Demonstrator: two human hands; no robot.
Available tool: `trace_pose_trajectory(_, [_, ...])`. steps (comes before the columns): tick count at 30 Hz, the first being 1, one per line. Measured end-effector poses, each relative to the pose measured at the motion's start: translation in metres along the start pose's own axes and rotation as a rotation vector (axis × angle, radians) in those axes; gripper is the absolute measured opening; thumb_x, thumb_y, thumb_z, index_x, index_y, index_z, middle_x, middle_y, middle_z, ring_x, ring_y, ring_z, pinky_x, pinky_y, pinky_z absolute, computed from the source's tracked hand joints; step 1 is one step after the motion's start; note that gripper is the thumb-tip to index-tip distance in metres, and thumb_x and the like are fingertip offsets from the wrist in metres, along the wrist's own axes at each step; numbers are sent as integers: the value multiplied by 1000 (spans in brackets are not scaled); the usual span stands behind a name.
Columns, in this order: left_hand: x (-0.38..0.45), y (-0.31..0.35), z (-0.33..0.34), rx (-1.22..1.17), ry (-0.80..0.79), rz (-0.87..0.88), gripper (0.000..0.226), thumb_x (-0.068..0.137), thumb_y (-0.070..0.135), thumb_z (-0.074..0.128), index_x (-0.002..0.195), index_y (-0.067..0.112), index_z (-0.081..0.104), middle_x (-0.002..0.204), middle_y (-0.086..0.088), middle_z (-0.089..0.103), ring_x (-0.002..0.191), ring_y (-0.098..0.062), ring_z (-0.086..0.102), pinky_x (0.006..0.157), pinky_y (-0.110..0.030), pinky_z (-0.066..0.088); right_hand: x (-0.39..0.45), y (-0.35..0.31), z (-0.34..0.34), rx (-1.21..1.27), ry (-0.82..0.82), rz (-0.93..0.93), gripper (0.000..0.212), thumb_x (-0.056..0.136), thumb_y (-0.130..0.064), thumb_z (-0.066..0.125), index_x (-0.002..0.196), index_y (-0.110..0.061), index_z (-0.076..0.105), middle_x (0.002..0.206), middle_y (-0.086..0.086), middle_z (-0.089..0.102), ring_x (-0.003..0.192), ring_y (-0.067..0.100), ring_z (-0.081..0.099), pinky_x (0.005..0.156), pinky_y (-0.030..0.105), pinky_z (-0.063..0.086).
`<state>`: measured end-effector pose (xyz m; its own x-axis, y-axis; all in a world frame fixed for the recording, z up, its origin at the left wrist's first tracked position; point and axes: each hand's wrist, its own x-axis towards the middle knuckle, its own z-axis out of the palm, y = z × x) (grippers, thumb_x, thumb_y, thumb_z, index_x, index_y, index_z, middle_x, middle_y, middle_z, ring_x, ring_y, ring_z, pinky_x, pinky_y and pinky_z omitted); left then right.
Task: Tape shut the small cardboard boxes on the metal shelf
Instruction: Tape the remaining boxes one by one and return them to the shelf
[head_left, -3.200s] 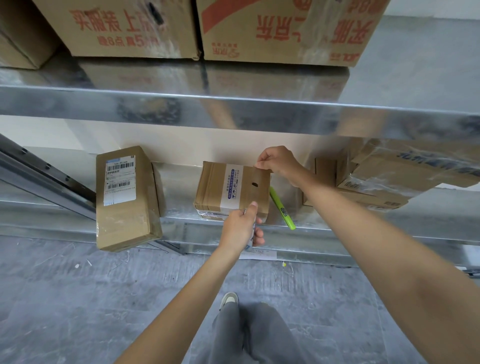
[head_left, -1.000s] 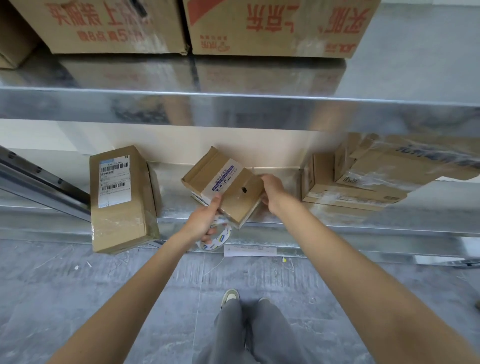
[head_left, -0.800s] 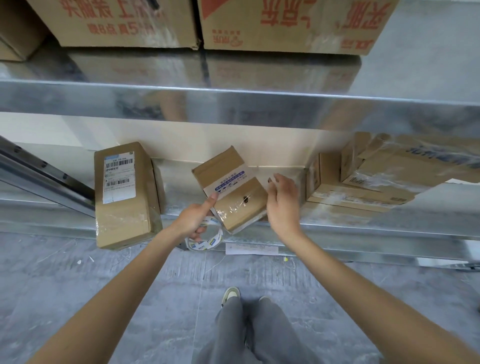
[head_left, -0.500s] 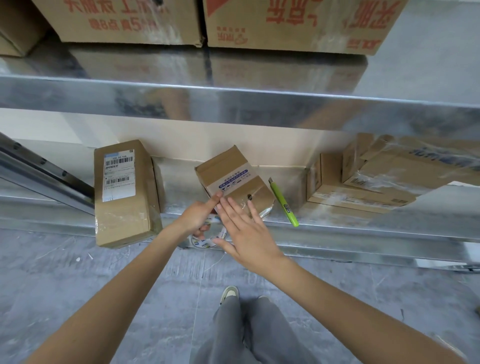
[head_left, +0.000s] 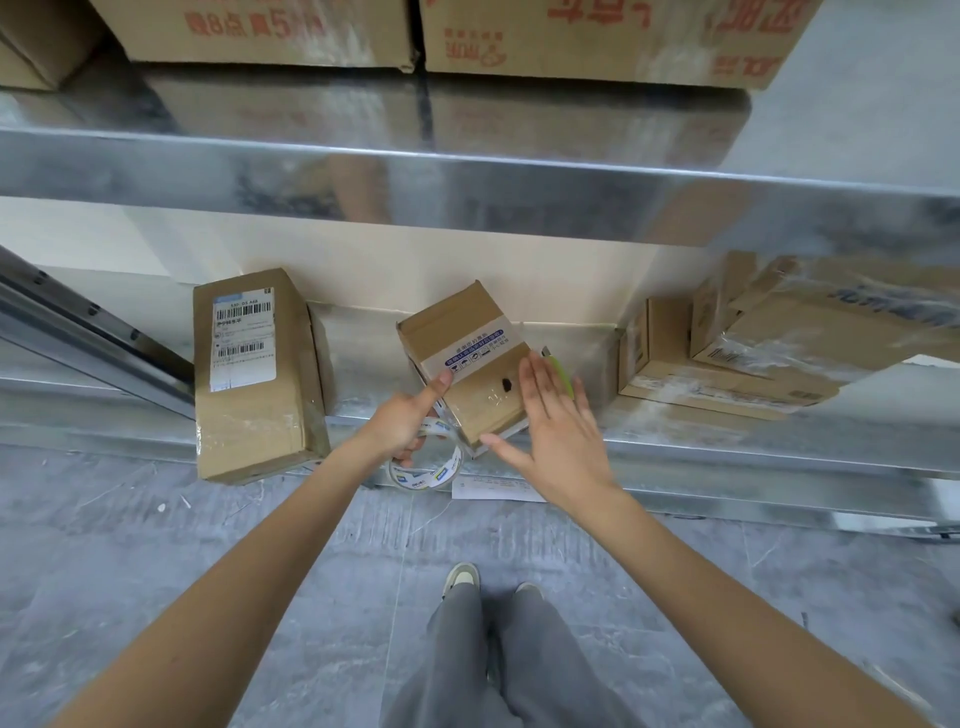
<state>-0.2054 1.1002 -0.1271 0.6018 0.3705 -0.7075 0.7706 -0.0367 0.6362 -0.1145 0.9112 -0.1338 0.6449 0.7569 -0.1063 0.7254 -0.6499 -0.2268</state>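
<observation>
**Inspector:** Small cardboard box (head_left: 467, 364) sits askew at the metal shelf (head_left: 727, 441) front edge. Left hand (head_left: 402, 423) holds the tape roll (head_left: 428, 465), thumb pressing the box. Right hand (head_left: 556, 431) lies flat, grip open, on its near side.

**Clerk:** Handling?

**Inspector:** Probably light, stiff, slides easily. Brace both side walls; avoid the taped seam.

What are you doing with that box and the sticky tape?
A person is taping a small cardboard box shut on a metal shelf. The left hand holds the roll of tape with its thumb pressed on the box, and the right hand lies flat with straight fingers on the box's top. A green knife peeks out behind that hand. More boxes sit on either side.
</observation>
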Motion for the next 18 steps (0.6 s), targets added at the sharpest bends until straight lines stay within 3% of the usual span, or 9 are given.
trace_pose_trajectory(4, [-2,-1,0,24,28,0,79,81,82,34,84,8,60,40,1,27,34,-15,26,42,-21,36,3,-3,2,175,-19,204,131,64,-95,27,152,-6,-11,162,12,-2,150,17,5,119,44,-7])
trace_pose_trajectory(8, [-3,-3,1,24,78,22,86,77,84,35,97,5,61,36,4,27,30,-13,26,36,-19,34,9,-6,-5,94,-8,220,140,54,-101,15,152,-4,-10,162,13,-8,149,26,-11,119,53,-6])
trace_pose_trajectory(11, [-6,-5,5,-3,125,67,91,69,90,34,90,5,59,36,8,29,29,-11,29,37,-18,35,14,-17,-7,118,-33,178,144,51,-99,37,152,-6,-10,161,18,-4,148,34,-1,118,50,6])
trace_pose_trajectory(15, [-23,-17,10,-22,226,141,94,62,99,31,81,12,60,52,6,56,50,-12,52,64,-31,46,18,-25,-5,181,-53,180,144,53,-81,68,152,-4,-3,155,21,14,140,36,20,114,43,23])
trace_pose_trajectory(17, [-35,-31,13,-118,290,227,77,61,91,46,89,21,61,84,13,66,79,-4,61,80,-28,46,18,-26,-7,234,-29,197,143,52,-76,73,152,-4,0,149,19,21,137,34,22,113,41,24])
trace_pose_trajectory(18, [-42,-38,16,-196,304,257,70,60,84,56,99,27,59,101,14,63,96,1,58,89,-26,45,18,-26,-7,271,-18,207,143,52,-74,75,152,-4,1,149,18,22,138,33,21,113,40,24])
